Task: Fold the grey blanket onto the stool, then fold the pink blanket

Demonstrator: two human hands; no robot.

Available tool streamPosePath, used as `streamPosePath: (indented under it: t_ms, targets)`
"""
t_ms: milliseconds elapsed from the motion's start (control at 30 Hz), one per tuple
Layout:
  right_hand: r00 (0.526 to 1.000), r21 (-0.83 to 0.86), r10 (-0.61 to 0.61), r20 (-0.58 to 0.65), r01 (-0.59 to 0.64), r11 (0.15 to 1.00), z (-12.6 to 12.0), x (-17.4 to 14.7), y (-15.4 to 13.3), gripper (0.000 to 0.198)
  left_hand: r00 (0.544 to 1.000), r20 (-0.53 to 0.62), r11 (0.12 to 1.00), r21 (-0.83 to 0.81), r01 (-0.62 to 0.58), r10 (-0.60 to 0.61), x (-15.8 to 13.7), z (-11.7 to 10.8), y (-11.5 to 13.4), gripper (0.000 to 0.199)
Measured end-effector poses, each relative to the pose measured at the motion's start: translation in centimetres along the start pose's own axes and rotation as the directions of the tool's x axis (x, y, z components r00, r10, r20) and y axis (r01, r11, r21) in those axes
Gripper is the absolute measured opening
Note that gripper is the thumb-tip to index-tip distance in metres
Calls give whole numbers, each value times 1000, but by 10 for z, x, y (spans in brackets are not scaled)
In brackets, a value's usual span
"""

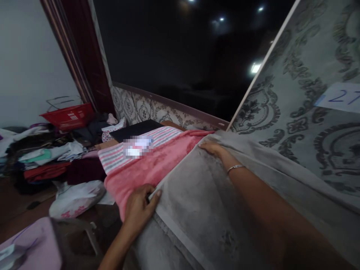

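A grey blanket (191, 195) with a soft, faintly patterned surface spreads in front of me. Its far edge lies across a pink towel-like cloth (157, 161) that has a striped band of grey, pink and white. At the near end of that edge, my left hand (142, 206) is closed, thumb on the grey side and fingers curled beside the pink cloth. My right hand (210, 147), with a thin bangle at the wrist, grips the same edge farther away, near the wall. The undersides of its fingers are hidden. A blurred patch covers part of the striped band.
A large dark screen (191, 56) hangs on the patterned wall (298, 150). Piled clothes (47, 153), a red bag (69, 116) and a white plastic bag (77, 198) lie at left. A pink stool-like seat (36, 243) stands at lower left. A paper (340, 97) marked 27 is on the wall.
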State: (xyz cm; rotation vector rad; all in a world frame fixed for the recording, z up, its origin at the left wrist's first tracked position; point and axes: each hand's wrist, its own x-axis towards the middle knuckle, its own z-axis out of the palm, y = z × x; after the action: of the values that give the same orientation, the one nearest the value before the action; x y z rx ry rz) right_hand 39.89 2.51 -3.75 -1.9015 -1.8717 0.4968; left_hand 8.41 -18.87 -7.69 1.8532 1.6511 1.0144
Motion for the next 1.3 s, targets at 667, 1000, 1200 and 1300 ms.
streamPosePath:
  t_ms: [667, 1000, 1200, 1300]
  targets:
    - [992, -301, -15, -123, -23, 953, 39, -52, -16, 50, 985, -157, 995, 78, -63, 75, -6, 8, -3, 25]
    - [980, -543, 144, -137, -196, 817, -19, -173, 104, 62, 983, -167, 990, 129, -56, 77, -4, 7, -2, 26]
    - [881, -517, 385, -276, -474, 713, -85, -288, 208, 64, 987, -145, 993, 107, -53, 69, -3, -2, 10, 32]
    - [807, -471, 485, -338, -591, 655, -112, -352, 243, 64, 989, -140, 994, 107, -30, 45, -1, -4, 16, 35]
